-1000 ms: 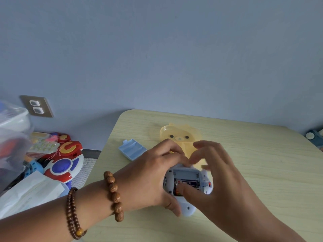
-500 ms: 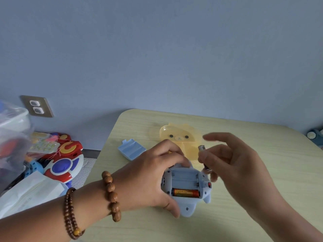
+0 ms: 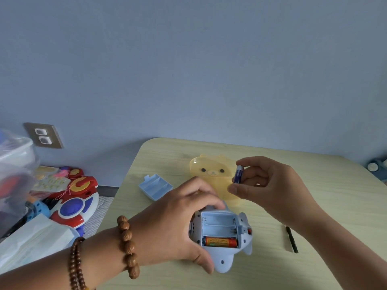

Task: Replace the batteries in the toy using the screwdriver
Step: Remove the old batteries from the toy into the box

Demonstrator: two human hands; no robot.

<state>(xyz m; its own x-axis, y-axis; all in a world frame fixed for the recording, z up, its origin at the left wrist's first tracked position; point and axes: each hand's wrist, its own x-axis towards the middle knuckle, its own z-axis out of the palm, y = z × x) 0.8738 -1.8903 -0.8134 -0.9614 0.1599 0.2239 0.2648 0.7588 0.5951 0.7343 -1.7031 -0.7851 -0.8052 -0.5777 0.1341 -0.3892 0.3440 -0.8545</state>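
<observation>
Pale wood-grain table [image 3: 314, 185] against a plain blue-grey wall, seen from the head camera. The light-blue toy [image 3: 222, 262] lies on its face near the front edge of the table, with its battery compartment open and turned upward.

The left hand [image 3: 173, 225], with beaded bracelets [image 3: 127, 245] on the wrist, grips the toy from its left side. Its fingers curl over the far edge and the thumb rests at the near edge. The right hand [image 3: 270, 185] is raised clear of the toy and pinches a blue battery [image 3: 238, 174] upright between thumb and fingers, just in front of a yellow bear-faced box [image 3: 209, 170]. The two hands are apart.

Progress, as judged from the layout:
- **Done:** the cover [image 3: 156, 186] is already off and lies inside-up on the table, to the left of the box. A slim dark tool, apparently the screwdriver [image 3: 291, 239], lies untouched to the right of the toy.
- **Compartment:** the two farther bays are empty, and the nearest bay holds an orange battery [image 3: 221, 242].
- **Uncertain:** nothing shows whether either battery is spent or fresh, so this could be removal or refilling.
- **Left to do:** filling the bays, refitting the cover and driving its screw.

A heap of toys [image 3: 73, 204] and a wall socket [image 3: 43, 136] lie off the table, at left.
</observation>
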